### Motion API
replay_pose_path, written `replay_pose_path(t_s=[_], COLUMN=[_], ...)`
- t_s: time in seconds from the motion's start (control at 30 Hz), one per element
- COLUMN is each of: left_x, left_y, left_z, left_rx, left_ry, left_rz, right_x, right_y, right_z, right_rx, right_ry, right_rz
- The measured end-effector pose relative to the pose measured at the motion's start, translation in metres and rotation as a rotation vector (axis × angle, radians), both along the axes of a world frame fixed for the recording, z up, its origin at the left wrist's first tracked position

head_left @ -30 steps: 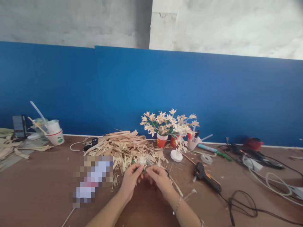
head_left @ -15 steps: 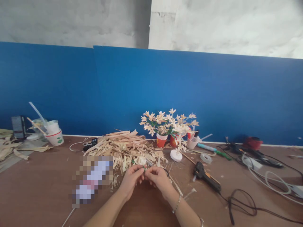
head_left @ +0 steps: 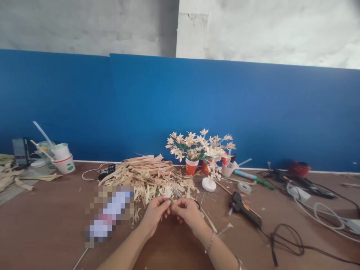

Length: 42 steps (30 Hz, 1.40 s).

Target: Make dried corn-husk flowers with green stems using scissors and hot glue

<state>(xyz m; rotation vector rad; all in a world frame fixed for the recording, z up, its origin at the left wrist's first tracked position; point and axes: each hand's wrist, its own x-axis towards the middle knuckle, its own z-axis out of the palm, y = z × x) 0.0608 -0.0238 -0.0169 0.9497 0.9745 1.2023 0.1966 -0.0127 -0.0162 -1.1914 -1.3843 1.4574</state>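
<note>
My left hand (head_left: pixel 156 213) and my right hand (head_left: pixel 185 212) meet above the table, thumbs and forefingers pinched almost tip to tip. Between them is a small thin green piece (head_left: pixel 171 201), mostly covered by the fingers; its exact kind is too small to tell. Just beyond the fingertips lies a heap of dried pale husk strips (head_left: pixel 149 168). Behind my right hand, pale husk flowers (head_left: pixel 191 139) on green stems stand in a red paper cup (head_left: pixel 191 167). One more flower stem rises from a round white base (head_left: pixel 209 184).
To the right lie a black glue gun (head_left: pixel 244 212) with its cord, a roll of clear tape (head_left: pixel 244 188) and tangled cables (head_left: pixel 320 213). A white tub (head_left: pixel 64 164) stands far left. A blurred-out object (head_left: pixel 111 215) lies left of my hands. A blue partition (head_left: pixel 180 101) runs behind.
Both hands stay pinched together in nearly the same spot. The fingertips have shifted slightly around the small green piece.
</note>
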Motion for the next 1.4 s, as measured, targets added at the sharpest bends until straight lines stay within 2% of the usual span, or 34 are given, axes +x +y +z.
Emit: replay_pose_path(t_s=[0.4, 0.57, 0.83, 0.97, 1.1, 1.27, 1.4], left_x=[0.004, 0.005, 0.004, 0.005, 0.006, 0.005, 0.005], left_y=[0.001, -0.001, -0.003, -0.004, -0.005, -0.005, -0.004], left_z=[-0.006, -0.008, -0.009, -0.008, -0.005, -0.003, -0.001], left_rx=[0.008, 0.099, 0.208, 0.248, 0.213, 0.108, 0.04], left_ry=[0.241, 0.416, 0.504, 0.502, 0.453, 0.353, 0.228], left_rz=[0.135, 0.206, 0.259, 0.288, 0.277, 0.246, 0.188], right_x=[-0.006, -0.009, -0.009, -0.008, -0.01, -0.012, -0.006], right_y=[-0.004, -0.007, -0.011, -0.012, -0.012, -0.009, -0.005], right_z=[-0.002, -0.001, 0.0, 0.002, 0.0, -0.001, 0.004], right_rx=[0.118, 0.138, 0.2, 0.25, 0.26, 0.123, -0.016], right_ry=[-0.22, -0.233, -0.315, -0.321, -0.295, -0.175, -0.039], right_rz=[-0.106, -0.113, -0.132, -0.134, -0.143, -0.105, 0.034])
